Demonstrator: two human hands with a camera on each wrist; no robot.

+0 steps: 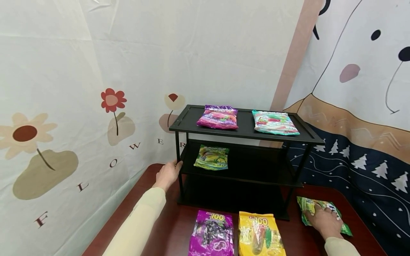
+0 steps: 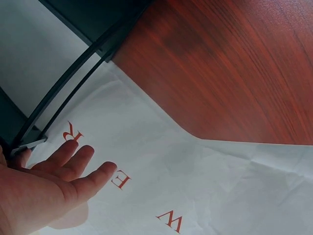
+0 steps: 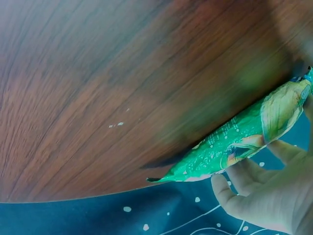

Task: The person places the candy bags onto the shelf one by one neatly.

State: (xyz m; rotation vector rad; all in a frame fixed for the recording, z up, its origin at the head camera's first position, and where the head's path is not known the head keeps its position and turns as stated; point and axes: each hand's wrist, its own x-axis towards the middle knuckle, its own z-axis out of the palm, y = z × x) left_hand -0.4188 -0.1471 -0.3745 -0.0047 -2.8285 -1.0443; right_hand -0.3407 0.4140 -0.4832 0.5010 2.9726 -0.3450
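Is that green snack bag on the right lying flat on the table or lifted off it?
Partly lifted. The right hand grips the green bag; the wrist view shows its edge raised off the table.

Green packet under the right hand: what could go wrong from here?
1. The green packet lies at the table's right edge, and the right hand holds it only with fingers curled under one side; it could slip off.
2. The left hand merely touches the black shelf's front-left post, so a bump could shift the shelf.
3. Lifting toward the shelf could brush the yellow packet.
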